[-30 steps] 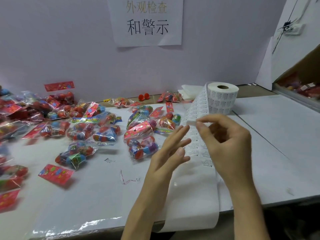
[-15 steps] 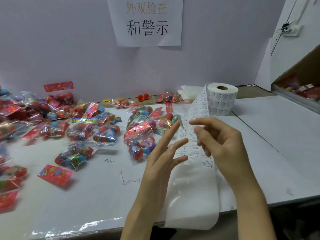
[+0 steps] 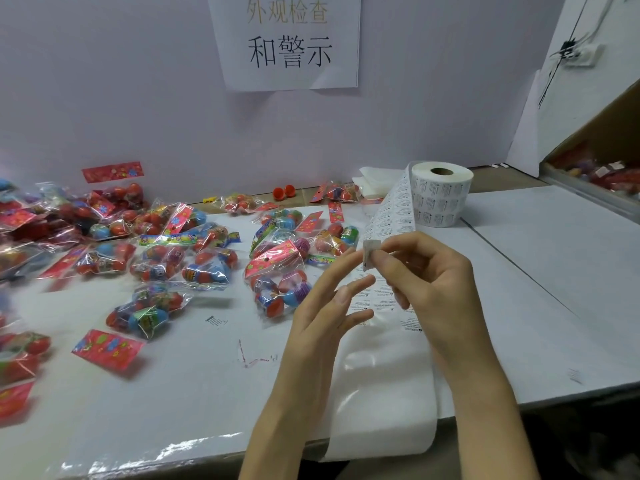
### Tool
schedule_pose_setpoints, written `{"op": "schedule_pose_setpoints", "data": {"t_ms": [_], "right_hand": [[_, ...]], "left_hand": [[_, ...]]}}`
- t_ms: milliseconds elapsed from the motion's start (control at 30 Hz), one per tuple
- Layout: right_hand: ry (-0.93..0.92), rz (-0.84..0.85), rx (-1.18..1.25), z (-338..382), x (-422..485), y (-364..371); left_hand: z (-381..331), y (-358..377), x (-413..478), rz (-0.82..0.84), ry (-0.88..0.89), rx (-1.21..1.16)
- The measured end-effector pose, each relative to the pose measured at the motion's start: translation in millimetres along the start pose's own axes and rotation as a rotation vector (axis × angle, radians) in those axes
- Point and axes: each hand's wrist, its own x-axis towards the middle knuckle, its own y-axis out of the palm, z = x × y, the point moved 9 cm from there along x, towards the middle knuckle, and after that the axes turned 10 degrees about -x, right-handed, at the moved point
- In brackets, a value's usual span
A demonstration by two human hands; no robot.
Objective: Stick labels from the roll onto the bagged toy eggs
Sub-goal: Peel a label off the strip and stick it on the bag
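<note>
A white label roll [image 3: 441, 197] stands at the back of the table, and its strip [image 3: 391, 216] runs down toward me and over the front edge. My right hand [image 3: 429, 282] pinches a small peeled label [image 3: 370, 252] between thumb and forefinger, just above the strip. My left hand [image 3: 329, 306] hovers beside it with fingers spread and straight, its fingertips near the label. Clear bags of colourful toy eggs [image 3: 280, 289] lie scattered over the left and middle of the white table [image 3: 194, 375].
Red header cards [image 3: 107, 348] lie loose among the bags. A printed paper sign [image 3: 287, 39] hangs on the back wall. A cardboard box [image 3: 602, 168] holding more bagged toys sits at the far right. The strip's empty backing [image 3: 381, 403] hangs over the front edge.
My right hand has peeled a label off the strip and now holds it free above the backing. My left hand stays close with its fingers spread.
</note>
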Motion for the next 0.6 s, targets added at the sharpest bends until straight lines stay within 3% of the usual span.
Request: {"op": "schedule_pose_setpoints", "data": {"t_ms": [167,267,400,500,600], "right_hand": [[-0.044,-0.016,-0.006,5,-2,-3],[-0.025,-0.049,0.133,6,-3,-6],[0.013,-0.039,0.132,3,-1,0],[0.087,0.045,-0.042,-12,-1,20],[0.145,0.149,-0.273,-31,-5,46]], "left_hand": [[6,-5,0,-0.026,0.001,0.082],[4,-8,0,-0.065,0.028,0.122],[-14,-29,-9,-0.284,0.221,0.164],[-29,-57,-21,-0.51,0.292,0.403],[-37,-81,-20,-0.609,0.136,0.883]]}}
